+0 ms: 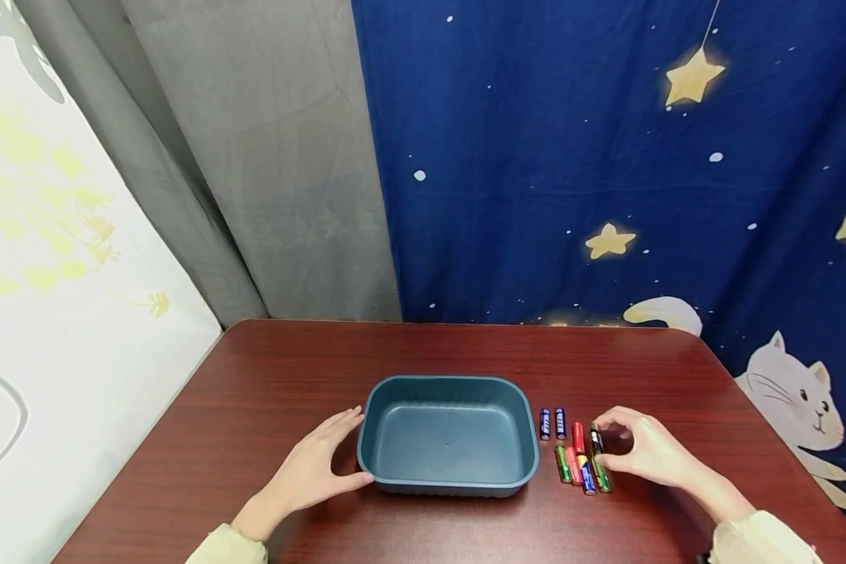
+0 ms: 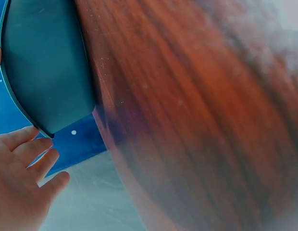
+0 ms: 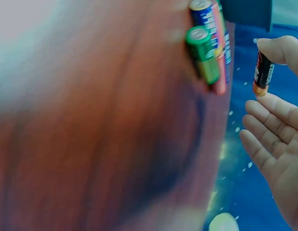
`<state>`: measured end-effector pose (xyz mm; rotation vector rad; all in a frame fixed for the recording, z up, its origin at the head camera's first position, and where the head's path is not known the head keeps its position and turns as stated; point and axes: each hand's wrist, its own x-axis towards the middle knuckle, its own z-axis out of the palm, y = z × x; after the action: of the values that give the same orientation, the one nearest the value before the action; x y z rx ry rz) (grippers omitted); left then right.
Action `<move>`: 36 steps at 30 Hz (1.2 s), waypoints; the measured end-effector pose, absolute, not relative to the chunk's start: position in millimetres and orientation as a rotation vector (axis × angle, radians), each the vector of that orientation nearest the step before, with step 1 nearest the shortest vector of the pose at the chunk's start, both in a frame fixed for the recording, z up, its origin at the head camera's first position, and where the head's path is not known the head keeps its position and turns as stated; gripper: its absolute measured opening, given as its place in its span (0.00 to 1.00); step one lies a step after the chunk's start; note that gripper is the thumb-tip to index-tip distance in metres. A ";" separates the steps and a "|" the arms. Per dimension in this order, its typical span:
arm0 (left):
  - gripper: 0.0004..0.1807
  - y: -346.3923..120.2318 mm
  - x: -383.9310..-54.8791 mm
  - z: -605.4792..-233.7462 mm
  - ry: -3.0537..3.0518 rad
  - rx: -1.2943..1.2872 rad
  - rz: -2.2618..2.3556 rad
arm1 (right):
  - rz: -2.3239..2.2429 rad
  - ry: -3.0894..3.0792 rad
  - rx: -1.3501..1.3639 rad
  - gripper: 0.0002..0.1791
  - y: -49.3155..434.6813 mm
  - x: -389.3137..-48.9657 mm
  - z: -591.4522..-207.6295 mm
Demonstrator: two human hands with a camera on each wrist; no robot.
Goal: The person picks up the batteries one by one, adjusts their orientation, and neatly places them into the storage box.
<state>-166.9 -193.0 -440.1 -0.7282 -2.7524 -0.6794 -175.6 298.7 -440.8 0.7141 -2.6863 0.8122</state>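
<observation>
My right hand pinches a black battery with a copper-coloured end between thumb and fingertip, its ends against the two digits. The other fingers are spread below it in the right wrist view. Close beside that hand lies a cluster of batteries: a green battery, a red battery, a pink battery and a blue battery among them. At the left side of a dark teal bin, my left hand touches the rim with relaxed, extended fingers. No batteries show inside the bin.
Two dark blue batteries stand apart from the cluster, just right of the bin. Everything sits on a reddish-brown wooden table. Behind it hang a grey curtain and a blue star-patterned curtain.
</observation>
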 end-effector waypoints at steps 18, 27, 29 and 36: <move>0.46 -192.9 -166.4 -440.6 -2.771 -0.714 -0.683 | 0.824 -2.638 0.885 0.22 240.1 -203.9 -408.0; 0.46 -193.8 -165.5 -440.6 -2.785 -0.695 -0.697 | 0.868 -2.665 0.924 0.23 206.9 -213.6 -404.4; 0.46 -193.9 -165.4 -440.9 -2.786 -0.695 -0.695 | 0.865 -2.664 0.945 0.23 199.8 -216.3 -404.4; 0.46 -193.3 -165.5 -441.4 -2.789 -0.697 -0.696 | 0.880 -2.655 0.998 0.22 178.0 -222.2 -408.7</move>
<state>-165.5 -193.3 -441.4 -0.6969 -2.7885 -0.6963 -222.2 178.0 -408.7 0.9978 -2.6552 0.8801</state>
